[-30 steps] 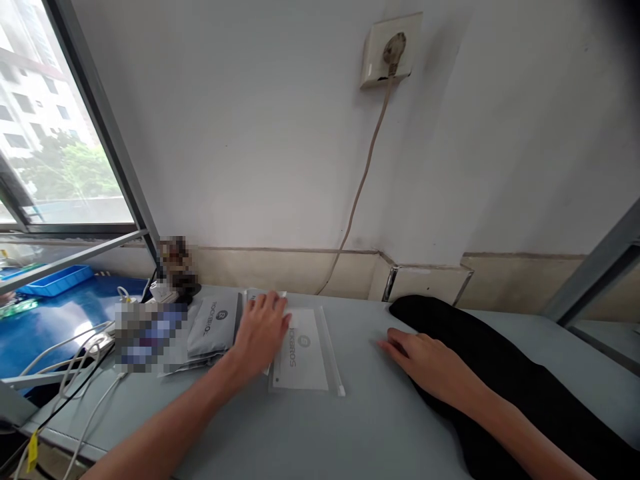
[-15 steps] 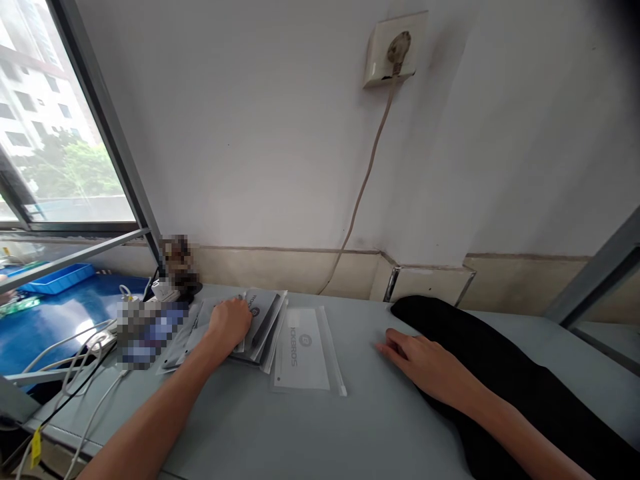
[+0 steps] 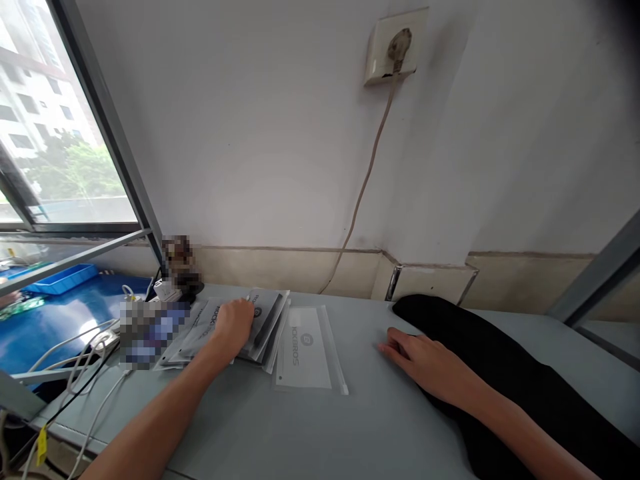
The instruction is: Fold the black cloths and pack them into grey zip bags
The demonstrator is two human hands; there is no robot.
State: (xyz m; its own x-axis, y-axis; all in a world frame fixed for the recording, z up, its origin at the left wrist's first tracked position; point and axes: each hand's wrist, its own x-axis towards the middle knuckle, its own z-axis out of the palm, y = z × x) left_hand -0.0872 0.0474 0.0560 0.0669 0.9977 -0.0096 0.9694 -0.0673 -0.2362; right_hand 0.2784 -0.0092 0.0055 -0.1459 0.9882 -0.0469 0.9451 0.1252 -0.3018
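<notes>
My left hand (image 3: 235, 327), closed like a fist, rests on the pile of packed zip bags (image 3: 197, 333). Its fingertips are hidden, so what they hold, if anything, does not show. Dark contents show through these bags, which overlap and carry grey lettering. Just right of the pile lies a flat, clear and white zip bag (image 3: 305, 350) with a printed logo and a slider on its right edge. My right hand (image 3: 423, 360) lies at the left edge of a long black cloth piece (image 3: 500, 353), its fingers loosely curled and nothing visible in them.
A wall socket (image 3: 397, 47) holds a plug whose cord (image 3: 367, 173) drops behind the grey table (image 3: 320, 440). White cables (image 3: 103, 400) and a blurred-out patch (image 3: 155, 333) are at left. Beyond the metal frame a blue tray (image 3: 63, 277) stands on a blue surface.
My left hand has shifted very slightly right on the pile, and more lettering shows on the bags beside it. My right hand and the flat bag look the same.
</notes>
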